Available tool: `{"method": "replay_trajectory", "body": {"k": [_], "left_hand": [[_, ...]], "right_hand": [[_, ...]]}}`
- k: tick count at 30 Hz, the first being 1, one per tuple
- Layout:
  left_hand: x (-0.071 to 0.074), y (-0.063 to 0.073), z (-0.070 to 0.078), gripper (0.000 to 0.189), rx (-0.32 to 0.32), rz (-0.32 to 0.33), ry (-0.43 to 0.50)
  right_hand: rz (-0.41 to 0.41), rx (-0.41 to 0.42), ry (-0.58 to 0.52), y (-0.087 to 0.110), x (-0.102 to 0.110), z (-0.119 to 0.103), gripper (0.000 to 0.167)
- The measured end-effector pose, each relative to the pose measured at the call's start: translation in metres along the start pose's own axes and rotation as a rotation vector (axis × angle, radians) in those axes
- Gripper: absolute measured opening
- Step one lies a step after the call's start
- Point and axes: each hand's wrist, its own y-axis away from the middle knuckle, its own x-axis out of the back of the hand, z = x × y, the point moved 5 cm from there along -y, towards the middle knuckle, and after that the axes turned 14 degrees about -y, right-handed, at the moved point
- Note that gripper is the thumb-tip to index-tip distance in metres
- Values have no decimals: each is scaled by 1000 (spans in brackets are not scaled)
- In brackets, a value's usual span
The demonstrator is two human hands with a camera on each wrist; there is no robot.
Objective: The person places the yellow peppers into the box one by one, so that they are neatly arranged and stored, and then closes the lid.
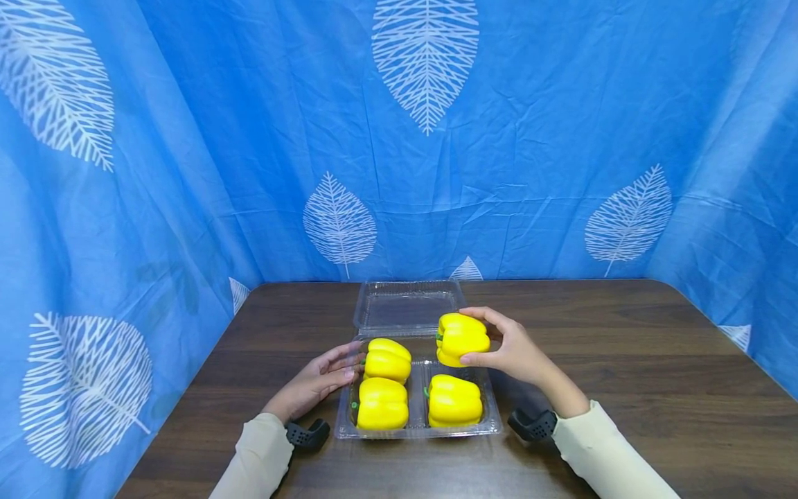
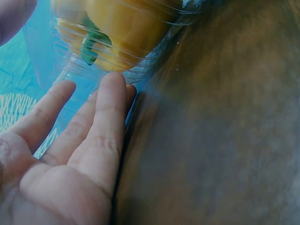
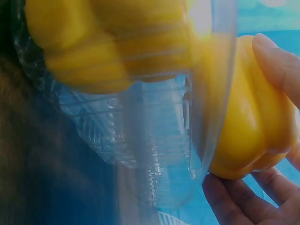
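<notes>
A clear plastic clamshell box (image 1: 419,431) lies opened on the table. Two yellow bell peppers fill its left side, a rear pepper (image 1: 388,360) and a front pepper (image 1: 382,403); another pepper (image 1: 455,400) lies at front right. Over the back right part, my right hand (image 1: 511,350) grips a fourth yellow bell pepper (image 1: 463,339) between thumb and fingers, its green stem pointing left. In the right wrist view this held pepper (image 3: 258,117) shows past the box wall. My left hand (image 2: 70,154) has its fingers extended, fingertips right at the box's left wall.
The box's clear lid (image 1: 408,305) is folded back toward the rear edge of the dark wooden table (image 1: 623,360). A blue curtain (image 1: 530,138) with white leaf prints hangs behind and at both sides. Each wrist wears a black band (image 1: 533,424).
</notes>
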Motion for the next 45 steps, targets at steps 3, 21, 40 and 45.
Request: {"method": "replay_trajectory", "body": {"k": [3,21,40,45], "left_hand": [[0,0,0,76,0,0,-1],[-1,0,-1,75,9,11,4],[-2,-1,-3,75,9,12,5],[-2,-1,-3,76,12,19,6]], "right_hand": [[10,1,14,0,-3,2,73],[60,-11,68,2,-18,13,71],[22,-3,139,3,-26,18,73],[18,-9,165,2,-28,20,74]]}}
